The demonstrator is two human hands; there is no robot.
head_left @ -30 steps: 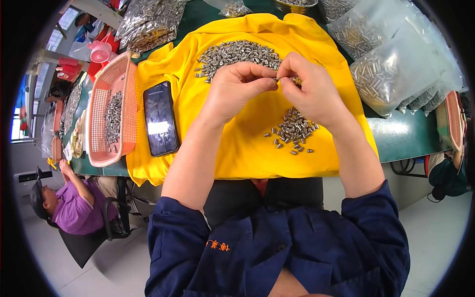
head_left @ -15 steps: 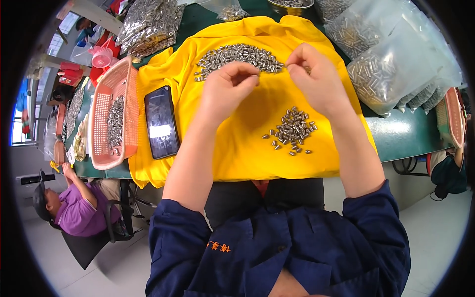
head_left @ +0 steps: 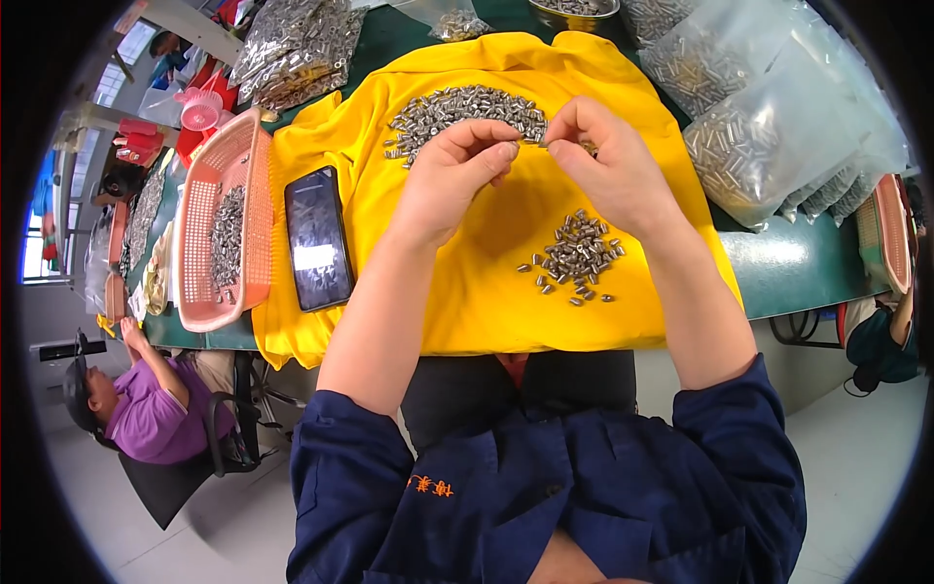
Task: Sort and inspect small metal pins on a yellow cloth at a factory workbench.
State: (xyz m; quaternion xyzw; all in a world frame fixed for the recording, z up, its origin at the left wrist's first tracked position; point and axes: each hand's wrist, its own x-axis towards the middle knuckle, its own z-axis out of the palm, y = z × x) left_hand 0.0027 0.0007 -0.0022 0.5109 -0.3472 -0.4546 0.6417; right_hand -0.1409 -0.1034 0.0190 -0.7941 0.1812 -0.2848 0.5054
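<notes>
Over the yellow cloth (head_left: 467, 316), my left hand (head_left: 449, 180) is closed in a pinch, thumb against forefinger. Facing it closely, my right hand (head_left: 615, 173) pinches too, its other fingers curled in. What sits at the fingertips is too small to make out; a brassy glint shows inside the right hand's curled fingers. Just beyond the hands lies a wide heap of small silvery metal cylinders (head_left: 467, 105), partly covered by the left hand. A smaller pile of similar metal cylinders (head_left: 578, 253) rests nearer me, below my right hand.
Left of the hands are a black phone (head_left: 318, 238) and a pink basket (head_left: 257, 243) holding metal parts. Bags of metal parts (head_left: 735, 151) crowd the right; another bag (head_left: 297, 49) and a metal bowl (head_left: 574, 14) stand behind. A person in purple (head_left: 165, 419) sits at far left.
The two hands have come closer together, fingertips almost meeting. My left hand has shifted slightly right, and my right hand slightly left and down. Both piles look the same.
</notes>
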